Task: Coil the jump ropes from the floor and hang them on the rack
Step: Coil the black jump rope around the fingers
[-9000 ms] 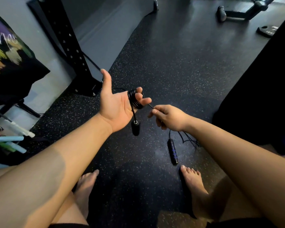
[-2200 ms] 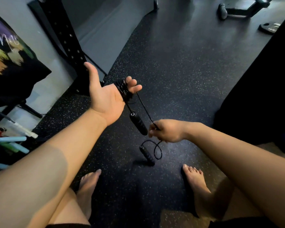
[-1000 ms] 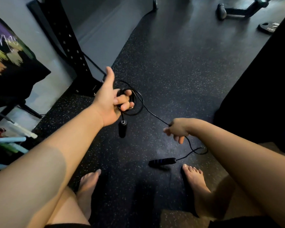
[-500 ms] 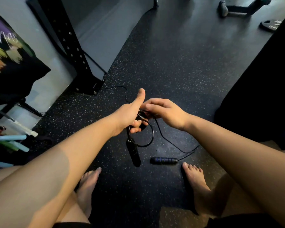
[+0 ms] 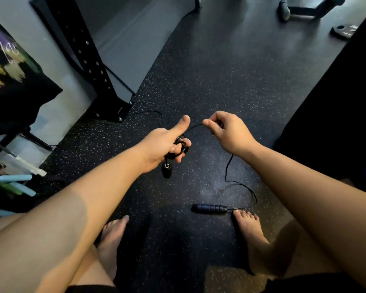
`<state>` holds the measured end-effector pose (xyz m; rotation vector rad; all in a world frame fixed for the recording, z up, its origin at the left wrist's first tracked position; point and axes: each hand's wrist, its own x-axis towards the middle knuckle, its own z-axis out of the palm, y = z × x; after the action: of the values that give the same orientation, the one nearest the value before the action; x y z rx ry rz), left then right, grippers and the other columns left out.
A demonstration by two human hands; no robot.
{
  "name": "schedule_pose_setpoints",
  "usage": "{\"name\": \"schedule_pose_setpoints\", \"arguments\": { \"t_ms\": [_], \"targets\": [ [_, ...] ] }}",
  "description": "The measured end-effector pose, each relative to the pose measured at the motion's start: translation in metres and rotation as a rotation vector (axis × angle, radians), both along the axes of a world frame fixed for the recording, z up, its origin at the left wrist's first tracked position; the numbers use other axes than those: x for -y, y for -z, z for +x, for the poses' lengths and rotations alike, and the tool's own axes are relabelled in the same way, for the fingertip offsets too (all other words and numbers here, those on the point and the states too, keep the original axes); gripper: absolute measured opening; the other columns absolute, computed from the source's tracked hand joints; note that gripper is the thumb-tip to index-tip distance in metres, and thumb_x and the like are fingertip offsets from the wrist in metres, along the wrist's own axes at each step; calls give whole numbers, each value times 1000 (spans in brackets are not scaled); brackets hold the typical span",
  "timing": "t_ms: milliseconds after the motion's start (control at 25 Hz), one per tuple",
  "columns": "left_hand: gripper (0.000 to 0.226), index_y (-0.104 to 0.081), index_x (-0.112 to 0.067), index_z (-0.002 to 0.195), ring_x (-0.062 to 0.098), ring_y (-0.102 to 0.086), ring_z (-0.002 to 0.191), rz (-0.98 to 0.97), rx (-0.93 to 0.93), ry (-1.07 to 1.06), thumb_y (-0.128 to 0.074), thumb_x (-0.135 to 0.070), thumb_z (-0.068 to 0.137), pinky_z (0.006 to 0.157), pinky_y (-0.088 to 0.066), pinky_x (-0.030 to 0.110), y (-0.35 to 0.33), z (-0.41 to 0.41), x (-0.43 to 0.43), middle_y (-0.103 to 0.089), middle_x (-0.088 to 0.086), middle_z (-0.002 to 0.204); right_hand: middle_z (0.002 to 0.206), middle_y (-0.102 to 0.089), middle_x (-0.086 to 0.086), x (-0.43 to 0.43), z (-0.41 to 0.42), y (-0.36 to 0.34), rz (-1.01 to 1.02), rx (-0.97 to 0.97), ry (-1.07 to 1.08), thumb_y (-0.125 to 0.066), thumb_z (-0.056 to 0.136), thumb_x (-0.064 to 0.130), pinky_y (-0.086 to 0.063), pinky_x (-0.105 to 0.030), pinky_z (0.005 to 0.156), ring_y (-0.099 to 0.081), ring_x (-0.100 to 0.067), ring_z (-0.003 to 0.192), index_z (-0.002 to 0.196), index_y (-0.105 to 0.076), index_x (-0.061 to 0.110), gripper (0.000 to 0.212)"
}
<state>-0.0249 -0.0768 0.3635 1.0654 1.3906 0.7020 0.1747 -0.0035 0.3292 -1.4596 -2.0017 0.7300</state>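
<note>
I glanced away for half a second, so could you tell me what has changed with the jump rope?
The right hand, which was at the coil, has drawn away to the right, pinching the cord. The left hand still grips the coil, thumb up, with one handle hanging below. The other handle stays on the floor by the right foot.

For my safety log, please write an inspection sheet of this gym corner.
Surface: dark speckled floor.
Job's things: rope coil in left grip, one handle hanging below; other handle on floor; rack upright at left.
Clutter: coloured sticks at left edge; weight plate far right.
Grips: left grip holds rope coil; right grip pinches cord.
Cables: cord runs loose from right grip to other handle.
Surroundings: grey wall; black printed fabric.
</note>
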Motion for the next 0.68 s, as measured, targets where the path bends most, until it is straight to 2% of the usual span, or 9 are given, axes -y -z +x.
{"name": "schedule_pose_setpoints", "arguments": {
  "t_ms": [80,200,280,360,440,520,600,680],
  "targets": [
    [78,-67,-2,89,19,-56,59,48,-66,-9,-56,-78,72,105,-50,53,4,1,0,-45,-1,48,66,-59,3,2,-5,2,-151,-83,1,-53,100,43,-39,-30,55,-46,-9,54,85,-58,13,33],
    [68,-71,-9,90,10,-56,52,122,-127,-64,-55,-75,79,94,-50,44,8,0,-1,-46,-4,46,58,-41,6,15,-11,-7,-564,-483,-182,-55,98,47,-25,-29,52,-31,-9,49,81,-54,20,32],
    [63,-72,-10,88,7,-54,47,162,-143,-116,-54,-70,87,85,-48,40,11,-1,-3,-51,-3,48,61,-46,1,27,-16,-10,-652,-485,-361,-62,92,49,-27,-28,52,-32,-10,51,77,-60,23,30],
    [60,-74,-14,87,8,-58,51,178,-192,-165,-53,-70,89,81,-50,37,14,-1,-5,-60,2,59,71,-60,-7,36,-23,-10,-653,-416,-456,-69,90,40,-35,-28,53,-40,-10,53,74,-66,22,24],
    [61,-74,-16,89,11,-61,60,167,-217,-198,-52,-73,88,81,-51,36,15,0,-3,-66,4,67,78,-70,-7,39,-26,-13,-645,-410,-455,-71,91,25,-38,-29,55,-50,-7,58,77,-73,22,14],
    [70,-73,-13,91,16,-62,66,82,-124,-222,-51,-80,83,87,-49,37,15,0,-2,-65,-1,65,76,-73,-2,39,-26,-17,-563,-396,-424,-70,91,13,-39,-27,54,-59,-3,64,85,-75,12,8],
    [80,-71,-11,93,18,-59,63,-24,38,-207,-49,-86,78,93,-46,39,13,-4,-3,-56,-4,58,68,-71,10,35,-22,-20,-438,-394,-389,-68,92,4,-42,-15,55,-65,7,71,92,-70,-5,10],
    [84,-70,-9,102,18,-59,62,-66,164,-171,-48,-87,79,87,-47,36,12,-7,-5,-50,-2,59,65,-69,15,31,-19,-21,-307,-360,-386,-69,92,5,-45,-11,62,-66,10,77,92,-69,-6,11]
  ]
}}
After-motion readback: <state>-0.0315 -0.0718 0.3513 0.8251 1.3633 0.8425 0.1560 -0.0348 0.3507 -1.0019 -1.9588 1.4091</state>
